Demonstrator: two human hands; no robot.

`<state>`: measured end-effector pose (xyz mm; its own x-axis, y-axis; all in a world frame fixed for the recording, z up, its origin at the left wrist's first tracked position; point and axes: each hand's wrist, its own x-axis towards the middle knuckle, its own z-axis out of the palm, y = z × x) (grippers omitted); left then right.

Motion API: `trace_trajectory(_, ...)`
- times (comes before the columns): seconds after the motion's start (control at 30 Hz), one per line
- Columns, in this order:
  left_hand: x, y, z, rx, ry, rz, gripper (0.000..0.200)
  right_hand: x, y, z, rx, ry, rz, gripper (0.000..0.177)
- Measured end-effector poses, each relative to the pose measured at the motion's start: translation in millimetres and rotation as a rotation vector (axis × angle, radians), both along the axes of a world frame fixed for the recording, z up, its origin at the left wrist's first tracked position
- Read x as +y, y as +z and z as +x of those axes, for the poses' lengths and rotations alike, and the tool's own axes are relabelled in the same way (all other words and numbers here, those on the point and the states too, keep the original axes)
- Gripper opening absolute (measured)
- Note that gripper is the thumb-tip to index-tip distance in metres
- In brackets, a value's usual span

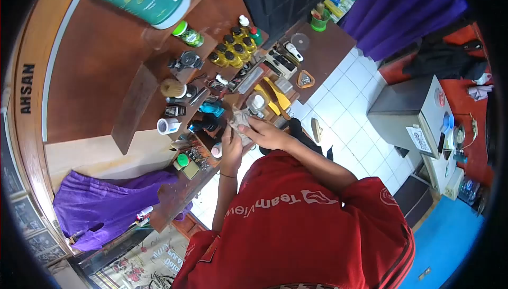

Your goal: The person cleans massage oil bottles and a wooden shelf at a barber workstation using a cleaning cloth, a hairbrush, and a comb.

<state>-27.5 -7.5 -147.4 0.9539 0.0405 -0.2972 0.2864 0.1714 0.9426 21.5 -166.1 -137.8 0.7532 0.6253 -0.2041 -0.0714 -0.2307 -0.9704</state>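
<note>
A crumpled whitish cloth or tissue [240, 118] is held between my two hands above the edge of the cluttered counter. My left hand [230, 145] closes on its lower left side. From the right, my right hand [266, 133] grips the same piece, its fingers bent over it. Just beyond my hands stands a clear jar with a white top [257, 103]. A yellow tray [283, 103] with a brown strip across it lies to the right of the jar. A turquoise object [211, 108] and a black object [205, 124] are close to my left hand.
Several bottles of yellow liquid [233, 51] stand on the counter beyond. A shaving brush [173, 88] and a white roll [168, 126] are on the left. Hair clippers [293, 52] lie at the back. A grey cabinet [402, 110] stands on the tiled floor [346, 125] at right.
</note>
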Motion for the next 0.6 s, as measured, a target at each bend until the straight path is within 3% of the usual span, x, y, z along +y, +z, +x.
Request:
trace_trajectory(0.03, -8.5, 7.0, 0.4, 0.023, 0.063, 0.062, 0.028, -5.0, -5.9, -3.5, -0.022, -0.074, 0.139, 0.057)
trace_trajectory(0.13, -4.9, -17.8, -7.6, -0.155, -0.129, 0.677, 0.021, -24.3, -28.8, 0.8, 0.013, -0.075, 0.144, 0.045)
trace_trajectory(0.17, -4.5, -33.4, -8.9, -0.236, -0.142, 0.698, 0.019, -25.0, -42.0, -0.7, -0.119, -0.162, 0.102, 0.030)
trace_trajectory(0.2, -11.9, -33.4, -8.0, -0.281, -0.126, 0.783, 0.020, -30.3, -36.5, 2.7, -0.155, -0.183, 0.037, 0.029)
trace_trajectory(0.23, -19.1, -23.7, -3.4, -0.134, -0.168, 0.716, 0.021, -34.8, -40.0, 3.2, 0.111, -0.198, -0.052, 0.028)
trace_trajectory(0.27, -24.7, -1.5, 0.8, -0.013, -0.242, 0.687, 0.030, -36.7, -53.0, 6.5, 0.133, -0.258, -0.054, 0.030)
trace_trajectory(0.33, -32.9, -7.7, -7.0, -0.134, -0.117, 0.535, 0.040, -30.1, -52.4, 12.1, 0.152, -0.569, 0.206, 0.035)
trace_trajectory(0.4, -22.6, -25.6, -21.6, -0.144, -0.196, 0.681, 0.050, -31.8, -50.4, 27.7, 0.415, -0.663, 0.280, 0.041)
trace_trajectory(0.43, -16.3, -29.3, -27.8, -0.033, -0.243, 0.626, 0.053, -31.4, -51.5, 35.1, 0.493, -0.701, 0.298, 0.043)
trace_trajectory(0.47, -8.3, -34.3, -35.8, 0.081, -0.291, 0.563, 0.055, -30.5, -39.8, 42.1, 0.588, -0.709, 0.345, 0.043)
trace_trajectory(0.53, 5.6, -51.8, -57.4, 0.161, -0.296, 0.695, 0.061, -34.9, -38.1, 54.0, 0.762, -0.520, 0.460, 0.046)
trace_trajectory(0.57, 11.9, -54.4, -66.6, 0.097, -0.231, 0.719, 0.060, -30.6, -37.7, 58.3, 0.814, -0.525, 0.531, 0.046)
trace_trajectory(0.6, 18.5, -58.4, -76.1, 0.229, -0.226, 0.712, 0.059, -27.5, -37.9, 60.0, 0.871, -0.532, 0.596, 0.047)
